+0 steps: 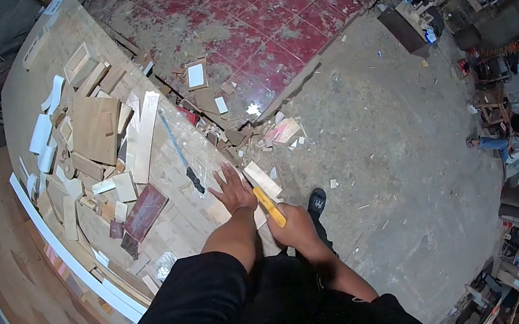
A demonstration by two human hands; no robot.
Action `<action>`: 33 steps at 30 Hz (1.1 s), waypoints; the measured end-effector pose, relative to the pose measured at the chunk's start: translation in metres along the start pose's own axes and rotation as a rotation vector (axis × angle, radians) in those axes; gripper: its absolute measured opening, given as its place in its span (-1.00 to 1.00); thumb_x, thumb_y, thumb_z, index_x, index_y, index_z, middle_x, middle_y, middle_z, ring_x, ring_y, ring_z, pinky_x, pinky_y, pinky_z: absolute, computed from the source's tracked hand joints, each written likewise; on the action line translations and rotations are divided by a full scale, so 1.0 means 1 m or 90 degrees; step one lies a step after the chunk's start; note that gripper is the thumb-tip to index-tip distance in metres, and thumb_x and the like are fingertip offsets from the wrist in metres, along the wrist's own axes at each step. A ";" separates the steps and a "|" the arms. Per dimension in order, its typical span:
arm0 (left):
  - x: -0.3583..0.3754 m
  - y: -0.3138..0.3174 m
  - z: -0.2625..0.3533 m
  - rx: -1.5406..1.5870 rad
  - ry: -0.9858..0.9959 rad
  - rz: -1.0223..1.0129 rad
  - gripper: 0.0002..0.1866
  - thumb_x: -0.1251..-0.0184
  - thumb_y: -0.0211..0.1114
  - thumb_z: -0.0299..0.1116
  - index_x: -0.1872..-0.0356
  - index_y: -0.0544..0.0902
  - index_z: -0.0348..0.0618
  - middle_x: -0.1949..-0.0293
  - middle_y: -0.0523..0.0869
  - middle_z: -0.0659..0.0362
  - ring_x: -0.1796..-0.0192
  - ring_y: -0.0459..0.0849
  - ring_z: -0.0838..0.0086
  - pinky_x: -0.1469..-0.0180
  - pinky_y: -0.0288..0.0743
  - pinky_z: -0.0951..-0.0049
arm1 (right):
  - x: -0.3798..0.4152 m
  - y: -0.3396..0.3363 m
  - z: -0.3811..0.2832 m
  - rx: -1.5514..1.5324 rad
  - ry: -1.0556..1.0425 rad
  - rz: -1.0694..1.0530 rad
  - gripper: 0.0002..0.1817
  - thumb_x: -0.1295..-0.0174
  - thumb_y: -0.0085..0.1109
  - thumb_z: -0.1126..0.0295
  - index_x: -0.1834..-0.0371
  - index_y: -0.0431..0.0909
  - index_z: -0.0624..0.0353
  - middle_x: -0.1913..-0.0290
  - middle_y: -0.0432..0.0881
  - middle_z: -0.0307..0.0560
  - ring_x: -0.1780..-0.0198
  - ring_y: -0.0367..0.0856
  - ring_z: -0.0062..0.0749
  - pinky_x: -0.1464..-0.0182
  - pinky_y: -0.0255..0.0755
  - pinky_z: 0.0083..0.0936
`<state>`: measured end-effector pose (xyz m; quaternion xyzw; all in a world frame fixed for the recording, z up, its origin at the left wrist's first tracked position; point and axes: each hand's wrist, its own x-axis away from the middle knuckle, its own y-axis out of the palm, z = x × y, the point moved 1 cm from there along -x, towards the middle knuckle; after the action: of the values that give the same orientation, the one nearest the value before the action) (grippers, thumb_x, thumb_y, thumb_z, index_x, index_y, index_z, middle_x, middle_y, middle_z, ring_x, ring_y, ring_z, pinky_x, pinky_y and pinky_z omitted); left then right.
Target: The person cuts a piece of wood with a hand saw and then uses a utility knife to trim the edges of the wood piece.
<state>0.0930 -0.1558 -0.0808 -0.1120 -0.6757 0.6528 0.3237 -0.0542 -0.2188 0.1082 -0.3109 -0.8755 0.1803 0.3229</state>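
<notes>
My left hand (235,192) lies with its fingers spread near the worktable's edge, pressing on what seems to be a pale wood piece mostly hidden under it. Close by, my right hand (292,226) is wrapped round a long yellow tool (270,207), possibly a knife or saw handle; its working end cannot be made out. Beyond the yellow tool a pale wood strip (263,179) juts out past the table edge. Up the table from my left fingers lies a thin bluish, ridged strip with a black end (195,181).
The worktable (191,225) carries a heap of wood offcuts (93,131), a dark red block (146,212) and a long pale board (147,136). Scraps lie on the concrete floor (383,162). A red tiled platform (278,28) rises behind. Another person (510,140) is far right, among clutter.
</notes>
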 end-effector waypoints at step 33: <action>-0.002 -0.021 0.005 -0.013 -0.016 -0.090 -0.24 -0.56 -0.11 -0.08 -0.69 -0.03 -0.10 -0.73 -0.11 0.18 -0.73 -0.18 0.04 -0.57 -0.36 -0.47 | 0.035 -0.030 -0.043 0.059 0.024 -0.036 -0.64 -0.30 0.26 0.12 0.22 0.66 0.28 0.33 0.70 0.33 0.21 0.70 0.33 0.15 0.56 0.08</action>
<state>0.0971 -0.1639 -0.0606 -0.0594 -0.6927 0.6225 0.3592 -0.0588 -0.2131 0.1705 -0.2743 -0.8683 0.2055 0.3585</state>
